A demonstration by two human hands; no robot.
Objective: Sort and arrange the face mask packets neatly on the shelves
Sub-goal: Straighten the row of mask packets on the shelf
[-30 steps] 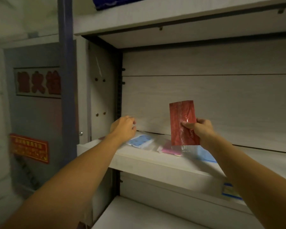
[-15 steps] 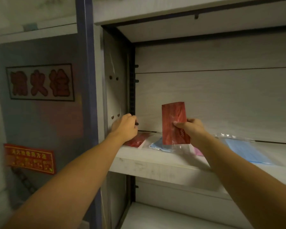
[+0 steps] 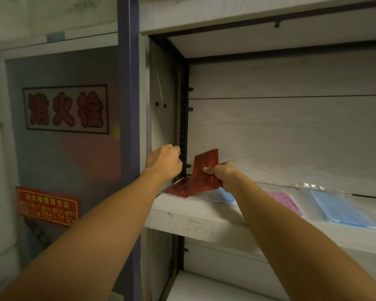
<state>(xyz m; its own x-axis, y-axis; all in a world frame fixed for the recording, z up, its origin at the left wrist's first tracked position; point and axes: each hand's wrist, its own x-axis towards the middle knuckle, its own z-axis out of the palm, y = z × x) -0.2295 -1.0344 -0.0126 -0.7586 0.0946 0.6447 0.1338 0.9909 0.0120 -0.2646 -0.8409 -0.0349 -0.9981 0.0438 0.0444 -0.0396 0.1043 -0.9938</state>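
At shelf (image 3: pixel 204 222) corner: R hand (image 3: pixel 223 173) grip pinches red packet (image 3: pixel 204 170); L hand (image 3: pixel 164 159) clenched.

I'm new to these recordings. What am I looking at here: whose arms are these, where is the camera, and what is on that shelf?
The camera sits on a person's head, looking down their own bare arms; no robot is involved. The right hand pinches a red mask packet, tilted over the shelf. The left hand is curled near the shelf's left corner and seems to hold nothing. On the shelf lie another red packet, a blue packet partly hidden, a pink packet and a larger blue packet.
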